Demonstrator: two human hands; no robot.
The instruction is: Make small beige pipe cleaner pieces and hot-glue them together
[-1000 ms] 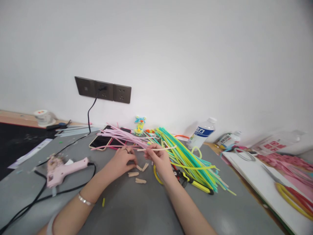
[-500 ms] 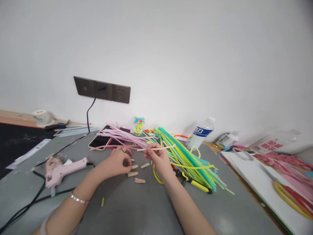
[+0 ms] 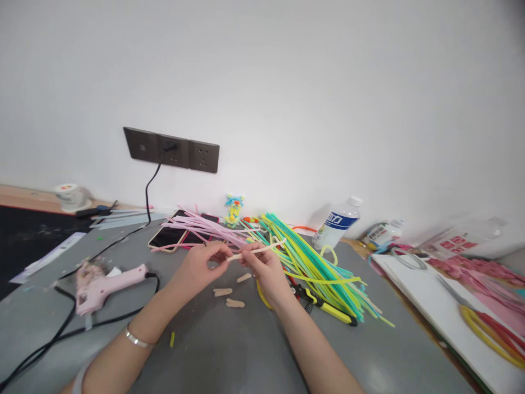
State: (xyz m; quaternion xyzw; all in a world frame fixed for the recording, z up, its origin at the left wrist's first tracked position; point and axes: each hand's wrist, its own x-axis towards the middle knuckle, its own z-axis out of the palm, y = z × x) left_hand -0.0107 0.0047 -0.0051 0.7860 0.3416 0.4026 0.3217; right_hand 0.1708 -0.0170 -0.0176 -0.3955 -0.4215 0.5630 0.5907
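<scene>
Both hands meet above the grey table (image 3: 229, 350). My right hand (image 3: 264, 271) pinches a cream pipe cleaner (image 3: 262, 249) that points up to the right. My left hand (image 3: 200, 268) is closed on the near end of the same cream pipe cleaner. Just below the hands lie three short folded cream pieces (image 3: 229, 295). A bundle of pink pipe cleaners (image 3: 197, 227) lies behind the left hand. A bundle of green and yellow pipe cleaners (image 3: 315, 262) lies to the right of the right hand.
A pink glue gun (image 3: 102, 282) with a black cord (image 3: 49, 345) lies at the left. A phone (image 3: 172, 236) sits under the pink bundle. Pliers with yellow handles (image 3: 324, 306), a water bottle (image 3: 338, 221), a small figure (image 3: 233, 209), a white board (image 3: 447, 306) and wall sockets (image 3: 172, 149) are around.
My left hand has lifted off the table by the short pieces and closed on the near end of the cream pipe cleaner. The right hand has lowered slightly.
</scene>
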